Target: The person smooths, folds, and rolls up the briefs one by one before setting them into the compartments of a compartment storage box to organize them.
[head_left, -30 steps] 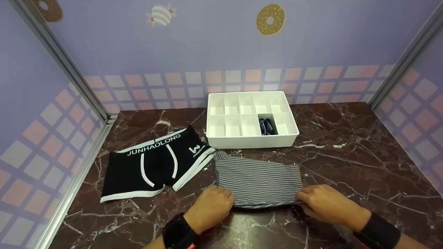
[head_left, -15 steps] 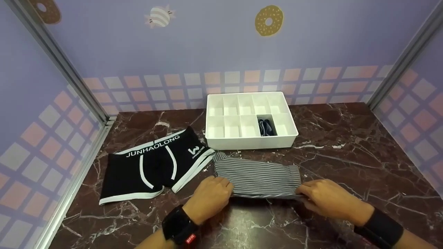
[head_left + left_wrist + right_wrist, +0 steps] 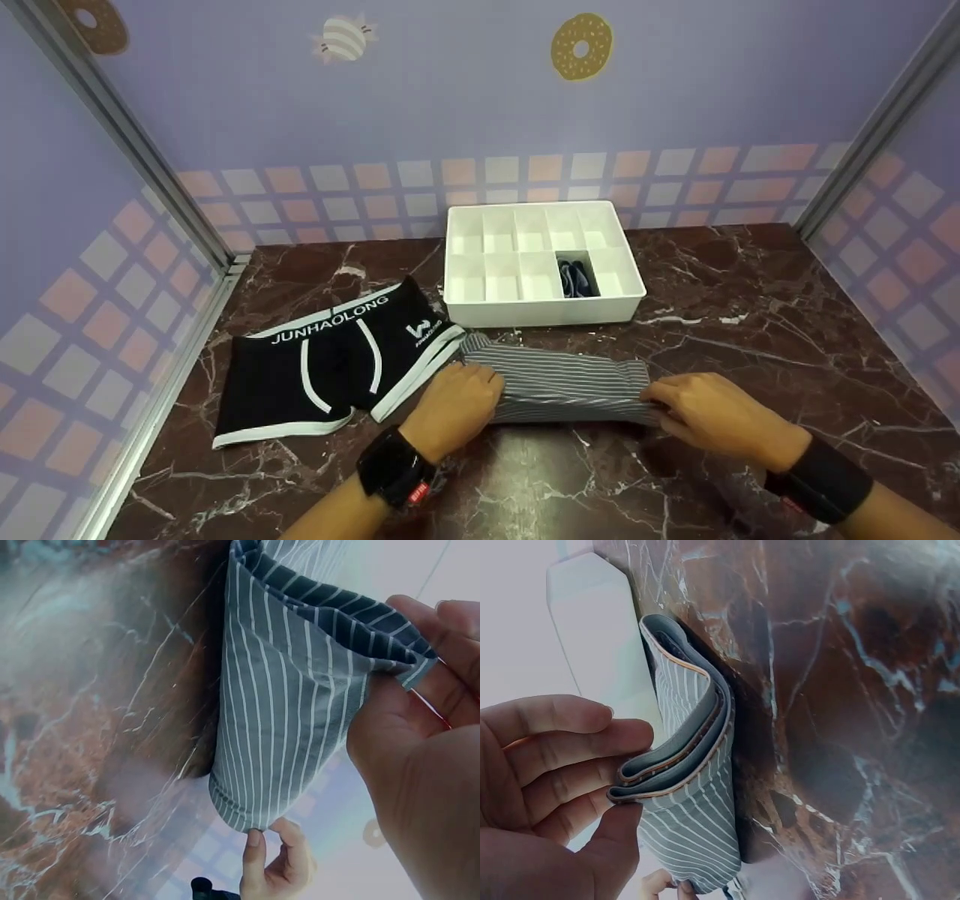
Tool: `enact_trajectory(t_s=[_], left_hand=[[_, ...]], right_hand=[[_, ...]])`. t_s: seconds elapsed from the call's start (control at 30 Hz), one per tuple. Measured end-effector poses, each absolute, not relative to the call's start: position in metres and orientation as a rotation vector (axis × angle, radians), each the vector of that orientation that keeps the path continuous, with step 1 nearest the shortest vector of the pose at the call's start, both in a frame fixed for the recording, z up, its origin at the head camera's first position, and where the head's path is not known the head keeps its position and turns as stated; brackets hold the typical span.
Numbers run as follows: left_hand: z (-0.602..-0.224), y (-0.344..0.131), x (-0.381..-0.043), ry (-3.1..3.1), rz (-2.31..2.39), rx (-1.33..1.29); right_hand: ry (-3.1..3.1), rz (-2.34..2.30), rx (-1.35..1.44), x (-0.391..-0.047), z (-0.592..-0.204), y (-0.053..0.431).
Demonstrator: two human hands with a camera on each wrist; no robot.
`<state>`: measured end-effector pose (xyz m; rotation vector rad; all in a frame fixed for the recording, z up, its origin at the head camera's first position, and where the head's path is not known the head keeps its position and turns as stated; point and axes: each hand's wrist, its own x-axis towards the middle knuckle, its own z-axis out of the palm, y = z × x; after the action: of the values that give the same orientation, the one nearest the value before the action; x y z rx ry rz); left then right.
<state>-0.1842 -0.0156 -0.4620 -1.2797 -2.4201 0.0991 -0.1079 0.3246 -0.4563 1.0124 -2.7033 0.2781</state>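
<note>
A grey garment with white stripes point(image 3: 566, 379), folded in layers, spans between both hands on the marble-look tabletop. My left hand point(image 3: 457, 405) pinches its near left corner. At the near right corner, my right hand point(image 3: 705, 411) pinches the other end between thumb and fingers. In the left wrist view, the folded garment point(image 3: 281, 705) bulges partly apart at the end by the left thumb. The right wrist view shows its stacked layers point(image 3: 694, 772) with thin orange trim at the right fingertips. Black boxer briefs point(image 3: 345, 364) with white edging lie flat at the left.
Behind the striped garment stands a white divided box point(image 3: 544, 313) with several compartments. One front compartment holds a dark navy folded cloth point(image 3: 576, 279). Patterned walls point(image 3: 480, 90) enclose the tabletop at the back and both sides.
Both hands have moved away from me toward the box, carrying the near edge of the striped garment up over itself. The garment is now narrower. The boxer briefs and box stay put.
</note>
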Motion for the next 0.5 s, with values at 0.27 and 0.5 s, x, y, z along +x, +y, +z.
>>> enact_trajectory(t_s=[0.27, 0.5], left_hand=[[-0.462, -0.014, -0.197, -2.42, 0.079, -1.265], [-0.464, -0.012, -0.203, -2.445, 0.066, -1.238]], right_hand=[[-2.705, 0.282, 0.975, -0.116, -0.454, 0.327], [-2.706, 0.265, 0.951, -0.123, -0.454, 0.328]])
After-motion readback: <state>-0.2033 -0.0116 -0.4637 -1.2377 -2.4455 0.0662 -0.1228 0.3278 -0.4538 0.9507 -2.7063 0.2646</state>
